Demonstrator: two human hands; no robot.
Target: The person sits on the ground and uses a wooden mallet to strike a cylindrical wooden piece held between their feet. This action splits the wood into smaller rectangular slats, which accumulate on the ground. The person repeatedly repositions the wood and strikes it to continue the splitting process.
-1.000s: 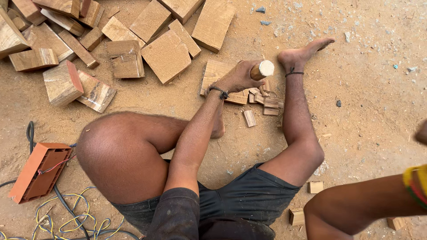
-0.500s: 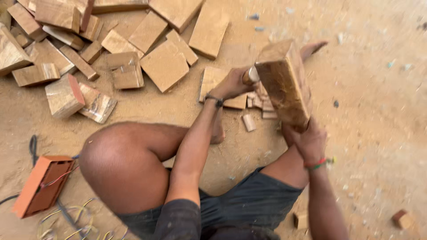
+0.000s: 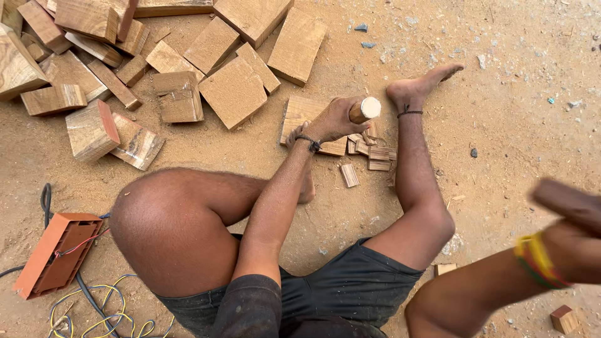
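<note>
I sit on sandy ground with both legs bent. My left hand (image 3: 332,120), a black band on its wrist, is shut on a round wooden handle (image 3: 365,109) held upright over a cluster of small wood chips (image 3: 370,154) beside a flat board (image 3: 299,114). My bare right foot (image 3: 418,87) lies just right of the handle. At the right edge my right hand (image 3: 579,250), with yellow, red and green wristbands, grips a blurred wooden block (image 3: 566,201), well away from the handle.
A pile of sawn wooden blocks (image 3: 231,92) covers the upper left. An orange plastic box (image 3: 53,253) with coloured wires (image 3: 103,310) lies at lower left. A small cube of wood (image 3: 563,319) sits at lower right. Sand and pebbles lie to the right.
Half a second ago my right hand held the big block raised over the handle; it has swung back out to the right edge. My left hand has stayed on the handle.
</note>
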